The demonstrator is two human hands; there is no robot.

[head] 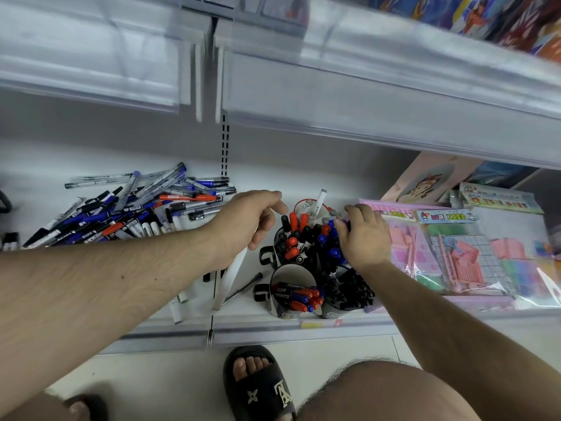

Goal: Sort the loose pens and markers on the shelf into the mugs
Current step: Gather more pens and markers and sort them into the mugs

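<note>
Knee (391, 393) and black sandal (261, 387) nearest the lens, on the floor below the shelf edge (273, 329). Landmark: the cluster of mugs (306, 268) at the shelf front.

Left of the mugs and further back: big loose pile of pens and markers (127, 208), well apart from them, barrels criss-crossed, most long axes slanting from lower left to upper right. A few white markers (179, 305) lie nearer, just left of the mugs, roughly upright in frame.

Left hand (255, 220) hovers just left of the mugs, fingers loosely curled; a white stick sits under it, a real grip can't be told. Right hand (364, 235) is on the mugs' right side, fingertips pinching the blue-capped markers (334, 235) standing cap-up in a mug.

Handling, judged: light, stiff plastic barrels, smooth, likely to roll or slip in a bunch. Best taken mid-barrel, a few at once, then turned vertical and dropped in cap-up.

Right of the mugs: pink craft packs (440, 247).
</note>
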